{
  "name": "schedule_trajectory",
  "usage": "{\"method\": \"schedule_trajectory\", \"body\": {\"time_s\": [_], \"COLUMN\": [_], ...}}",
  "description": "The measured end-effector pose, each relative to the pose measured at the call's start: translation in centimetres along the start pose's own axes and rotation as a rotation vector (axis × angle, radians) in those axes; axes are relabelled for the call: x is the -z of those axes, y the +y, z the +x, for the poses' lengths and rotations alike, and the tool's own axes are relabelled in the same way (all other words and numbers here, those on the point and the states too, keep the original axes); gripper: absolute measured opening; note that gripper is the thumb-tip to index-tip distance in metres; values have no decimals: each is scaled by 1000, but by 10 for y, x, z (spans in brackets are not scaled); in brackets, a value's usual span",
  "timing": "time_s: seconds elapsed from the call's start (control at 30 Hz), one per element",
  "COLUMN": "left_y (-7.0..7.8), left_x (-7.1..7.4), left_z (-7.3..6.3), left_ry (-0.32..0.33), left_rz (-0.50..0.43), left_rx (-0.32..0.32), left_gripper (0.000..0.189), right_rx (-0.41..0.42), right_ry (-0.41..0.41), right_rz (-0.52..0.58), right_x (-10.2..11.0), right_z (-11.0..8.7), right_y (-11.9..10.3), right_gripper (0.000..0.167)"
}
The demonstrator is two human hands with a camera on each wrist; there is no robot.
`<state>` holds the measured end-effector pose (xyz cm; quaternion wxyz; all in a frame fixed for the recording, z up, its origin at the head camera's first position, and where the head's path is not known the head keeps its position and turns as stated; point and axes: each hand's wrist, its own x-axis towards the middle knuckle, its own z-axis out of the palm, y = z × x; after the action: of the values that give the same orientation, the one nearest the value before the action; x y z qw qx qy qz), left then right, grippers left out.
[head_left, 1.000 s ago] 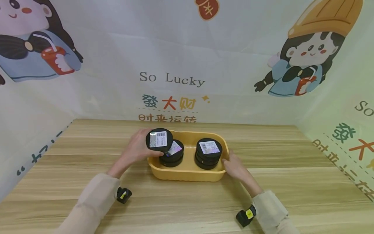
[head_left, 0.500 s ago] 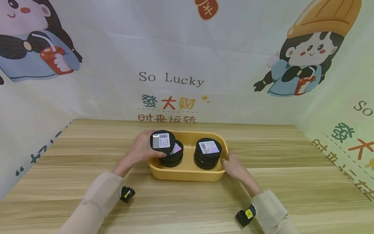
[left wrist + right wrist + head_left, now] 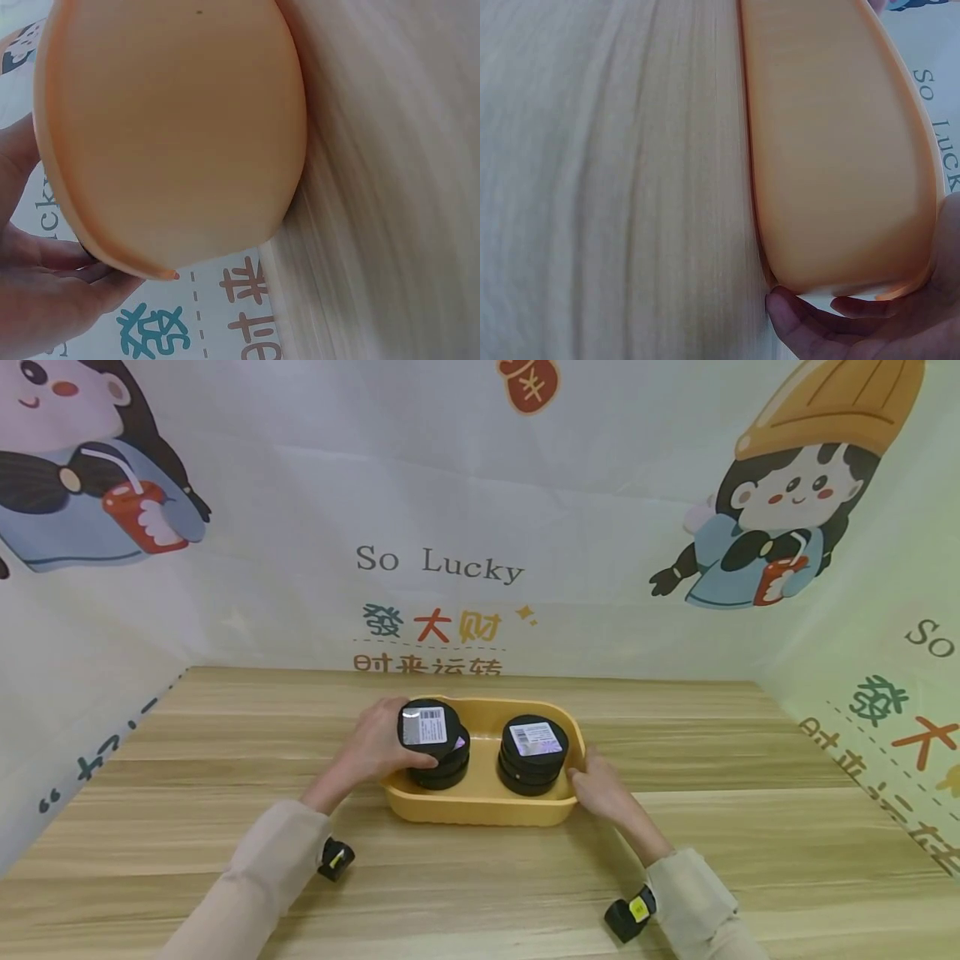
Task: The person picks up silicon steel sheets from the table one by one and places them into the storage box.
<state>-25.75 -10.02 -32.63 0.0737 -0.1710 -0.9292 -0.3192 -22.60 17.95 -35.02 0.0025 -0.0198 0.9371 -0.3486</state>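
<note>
My left hand (image 3: 372, 745) holds a flat round black container (image 3: 426, 727) with a white label. It is over a stack of similar black containers (image 3: 442, 773) at the left of the yellow bin (image 3: 480, 812); whether it touches the stack is unclear. A second black stack (image 3: 534, 756) stands at the bin's right. My right hand (image 3: 602, 789) grips the bin's right end. In the left wrist view the bin wall (image 3: 172, 135) hides the containers; my left hand (image 3: 45, 292) shows beyond its rim. In the right wrist view, fingers (image 3: 799, 330) curl at the bin's end.
The bin stands on a wood-grain table (image 3: 480, 893). A printed cloth backdrop (image 3: 450, 485) rises behind and at both sides. Each wrist carries a small black camera, the left camera (image 3: 335, 858) and the right camera (image 3: 628, 917).
My left hand has moved right and slightly down with the black container, which now covers more of the left stack. My right hand and the bin have stayed in place.
</note>
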Motion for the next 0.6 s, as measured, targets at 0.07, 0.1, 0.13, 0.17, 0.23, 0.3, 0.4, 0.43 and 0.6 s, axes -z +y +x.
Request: {"method": "schedule_trajectory", "body": {"time_s": [0.07, 0.1, 0.13, 0.17, 0.23, 0.3, 0.4, 0.43, 0.6], "left_y": [1, 2, 3, 3, 4, 5, 6, 7, 10], "left_x": [-1, -2, -3, -3, -5, -6, -8, -8, -9], "left_z": [0, 1, 1, 1, 2, 2, 3, 3, 5], "left_ry": [1, -1, -3, -6, -11, -18, -27, -31, -66], "left_rz": [10, 16, 25, 31, 40, 49, 54, 57, 53], "left_rx": [-6, -7, -11, -15, -19, -22, -17, -12, 22], "left_gripper": [81, 82, 82, 81, 81, 79, 77, 77, 80], "right_rx": [1, 3, 6, 7, 11, 17, 19, 18, 13], "right_ry": [1, 1, 1, 2, 3, 2, 0, 0, 2], "right_rz": [3, 4, 4, 3, 3, 7, 5, 5, 5], "right_x": [0, 0, 0, 0, 0, 0, 0, 0, -1], "right_z": [0, 0, 0, 0, 0, 0, 1, 1, 1], "right_y": [0, 0, 0, 0, 0, 0, 0, 1, 2], "right_gripper": [47, 47, 47, 47, 47, 47, 48, 48, 48]}}
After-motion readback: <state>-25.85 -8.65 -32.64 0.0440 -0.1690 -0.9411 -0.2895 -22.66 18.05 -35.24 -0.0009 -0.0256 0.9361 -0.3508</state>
